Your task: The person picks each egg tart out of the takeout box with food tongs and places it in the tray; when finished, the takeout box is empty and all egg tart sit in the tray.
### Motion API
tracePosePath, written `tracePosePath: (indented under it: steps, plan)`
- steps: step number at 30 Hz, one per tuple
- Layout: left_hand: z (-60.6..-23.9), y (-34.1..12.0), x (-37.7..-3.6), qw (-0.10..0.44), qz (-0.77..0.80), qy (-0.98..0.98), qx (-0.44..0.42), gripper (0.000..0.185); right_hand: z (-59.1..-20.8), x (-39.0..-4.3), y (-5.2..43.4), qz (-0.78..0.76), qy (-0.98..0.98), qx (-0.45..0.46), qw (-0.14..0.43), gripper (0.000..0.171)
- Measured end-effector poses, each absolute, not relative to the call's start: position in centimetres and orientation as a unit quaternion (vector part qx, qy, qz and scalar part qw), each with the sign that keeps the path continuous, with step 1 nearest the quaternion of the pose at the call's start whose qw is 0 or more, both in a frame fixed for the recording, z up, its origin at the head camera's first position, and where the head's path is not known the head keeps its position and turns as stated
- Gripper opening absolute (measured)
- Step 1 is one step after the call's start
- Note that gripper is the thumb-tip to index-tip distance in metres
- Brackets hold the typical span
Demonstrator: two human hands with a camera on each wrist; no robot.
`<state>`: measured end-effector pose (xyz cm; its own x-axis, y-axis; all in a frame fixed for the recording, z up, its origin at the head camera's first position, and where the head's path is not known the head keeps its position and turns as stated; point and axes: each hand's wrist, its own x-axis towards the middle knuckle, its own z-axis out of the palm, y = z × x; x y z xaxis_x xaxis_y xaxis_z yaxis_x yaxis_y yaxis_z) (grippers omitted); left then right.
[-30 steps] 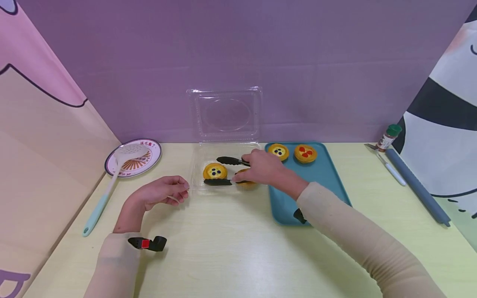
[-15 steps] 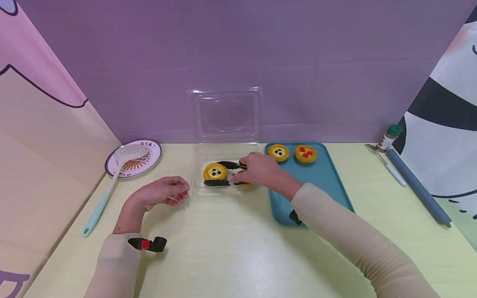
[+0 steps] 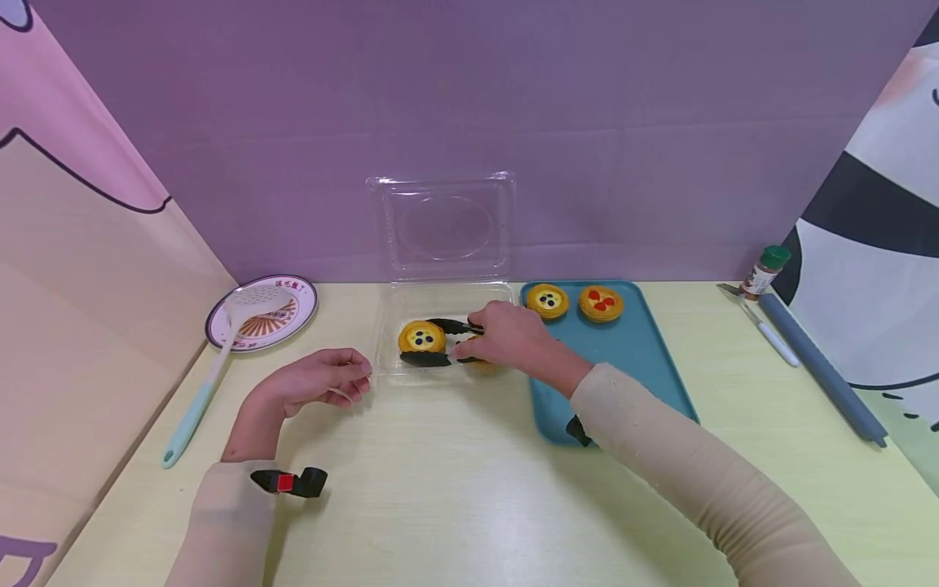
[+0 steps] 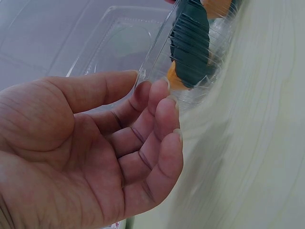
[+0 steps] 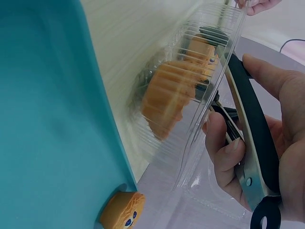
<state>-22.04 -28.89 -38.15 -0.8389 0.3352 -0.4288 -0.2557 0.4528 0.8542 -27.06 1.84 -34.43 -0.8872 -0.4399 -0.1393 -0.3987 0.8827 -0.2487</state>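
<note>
My left hand [image 3: 317, 381] pinches the near left corner of a clear plastic box [image 3: 389, 306] between thumb and forefinger; the other fingers curl loosely. The box's lid [image 3: 443, 230] stands raised at the back. My right hand [image 3: 511, 334] grips metal tongs [image 5: 255, 119] with black handles. Inside the box, their black tips [image 3: 425, 359] lie on either side of a blueberry-topped egg tart [image 3: 421, 336], close against it. A second tart [image 5: 167, 95] sits to the right of that one, mostly hidden under my right hand in the head view.
Right of the box lies a blue tray [image 3: 616, 359] bearing a blueberry tart [image 3: 547, 301] and a red-topped tart [image 3: 601, 303]. A skimmer [image 3: 220, 350] leans across a plate [image 3: 301, 297] at left. A green-capped jar [image 3: 766, 271], a white-handled utensil [image 3: 778, 342] and a grey-blue roll [image 3: 822, 371] stand right.
The tongs' tips have come closer together around the left tart, the far tip moving toward it. My right hand has shifted slightly left. My left hand stays at the box's corner.
</note>
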Motion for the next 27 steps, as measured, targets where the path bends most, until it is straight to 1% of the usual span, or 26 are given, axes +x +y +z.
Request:
tracePosePath:
  steps: [10, 19, 27]
  plan:
    - [-38.2, -28.9, -22.0, 0.285, 0.524, 0.803, 0.025, 0.031, -34.2, -26.9, 2.3, -0.118, 0.966, -0.209, 0.099, 0.074]
    - [-38.3, -29.0, -22.2, 0.284, 0.525, 0.802, 0.027, 0.03, -33.3, -26.4, 3.0, -0.126, 0.966, -0.213, 0.076, 0.075]
    - [-38.4, -29.0, -22.2, 0.284, 0.529, 0.799, 0.03, 0.03, -32.7, -25.8, 4.0, -0.142, 0.964, -0.213, 0.074, 0.075]
